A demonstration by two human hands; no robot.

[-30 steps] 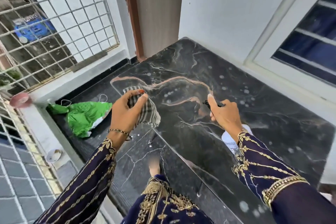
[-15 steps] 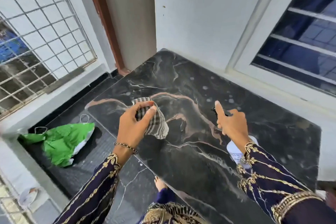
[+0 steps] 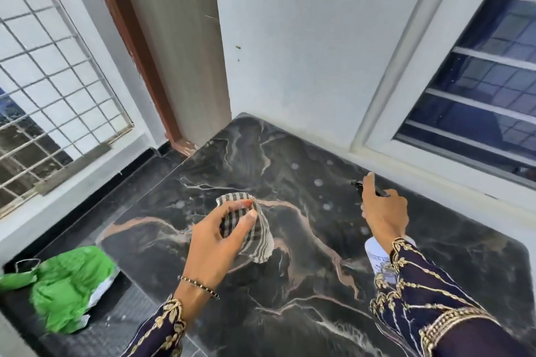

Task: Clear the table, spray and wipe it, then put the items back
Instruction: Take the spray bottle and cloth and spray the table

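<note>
In the head view, the left hand (image 3: 220, 243) pinches a striped cloth (image 3: 259, 240) above the dark marble table (image 3: 304, 293), while the right hand (image 3: 383, 211) grips a spray bottle (image 3: 375, 255) over the table's droplet-speckled far side, forefinger stretched forward.

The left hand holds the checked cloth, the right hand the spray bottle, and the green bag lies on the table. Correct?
No: the head view shows the green bag on the floor beside the table. The rest stands.
</note>
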